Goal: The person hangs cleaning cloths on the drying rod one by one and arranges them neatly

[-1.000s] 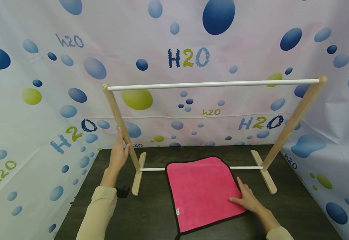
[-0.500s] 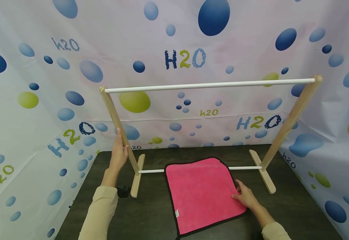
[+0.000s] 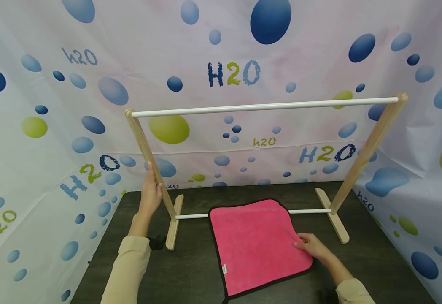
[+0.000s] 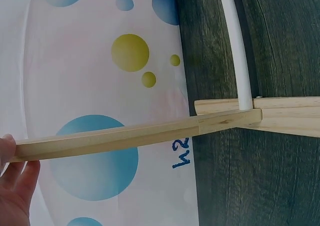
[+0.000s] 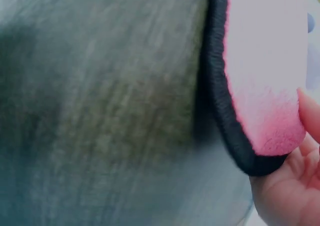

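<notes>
Bubble-printed sheets wall a dark table (image 3: 190, 270) in the head view. On it stands a wooden rack (image 3: 146, 154) with a white top rod (image 3: 262, 107). At the rack's 6 o'clock a pink cloth (image 3: 255, 242) lies flat, its far edge over the low rod. At 9 o'clock the left hand (image 3: 150, 195) rests straight-fingered against the left post. At 4 o'clock the right hand (image 3: 312, 246) pinches the cloth's right edge.

Left wrist view: the fingers (image 4: 17, 186) lie under the post (image 4: 125, 136).

Right wrist view: the fingers (image 5: 310, 116) pinch the black-hemmed corner (image 5: 260, 136), lifted off the table.
</notes>
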Demonstrator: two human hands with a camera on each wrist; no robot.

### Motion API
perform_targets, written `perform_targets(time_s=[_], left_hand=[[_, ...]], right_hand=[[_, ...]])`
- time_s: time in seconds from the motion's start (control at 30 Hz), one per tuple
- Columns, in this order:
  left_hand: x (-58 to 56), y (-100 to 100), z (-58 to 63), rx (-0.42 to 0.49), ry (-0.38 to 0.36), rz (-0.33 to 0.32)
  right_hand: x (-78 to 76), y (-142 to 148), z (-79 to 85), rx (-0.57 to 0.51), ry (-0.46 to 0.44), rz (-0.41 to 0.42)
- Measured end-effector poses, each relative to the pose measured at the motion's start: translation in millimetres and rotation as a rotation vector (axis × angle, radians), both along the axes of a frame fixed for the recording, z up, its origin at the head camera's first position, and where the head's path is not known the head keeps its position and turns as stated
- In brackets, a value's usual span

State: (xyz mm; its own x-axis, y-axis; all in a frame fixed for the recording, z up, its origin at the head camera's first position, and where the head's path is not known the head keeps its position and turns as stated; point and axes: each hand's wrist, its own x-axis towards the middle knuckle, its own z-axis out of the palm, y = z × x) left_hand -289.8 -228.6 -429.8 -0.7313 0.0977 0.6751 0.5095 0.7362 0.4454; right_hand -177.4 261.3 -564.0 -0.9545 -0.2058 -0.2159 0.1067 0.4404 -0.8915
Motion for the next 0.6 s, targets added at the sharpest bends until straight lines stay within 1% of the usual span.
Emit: perform_targets(time_s=[0.13, 0.2, 0.43, 0.6], left_hand=[[0.0, 0, -0.1, 0.005, -0.015, 0.008], [0.2, 0, -0.2, 0.005, -0.017, 0.012], [0.7, 1, 1.6, -0.003, 0.019, 0.004], [1.7, 2, 2.5, -0.003, 0.009, 0.009]], right_hand=[[-2.5, 0, 6.9, -0.099, 0.000, 0.088], [-4.7, -2, 11.5, -0.129, 0.007, 0.125], [-11.2, -14, 32.8, -0.213, 0.011, 0.195], [-13.3, -27, 50.6, -0.260, 0.040, 0.231]])
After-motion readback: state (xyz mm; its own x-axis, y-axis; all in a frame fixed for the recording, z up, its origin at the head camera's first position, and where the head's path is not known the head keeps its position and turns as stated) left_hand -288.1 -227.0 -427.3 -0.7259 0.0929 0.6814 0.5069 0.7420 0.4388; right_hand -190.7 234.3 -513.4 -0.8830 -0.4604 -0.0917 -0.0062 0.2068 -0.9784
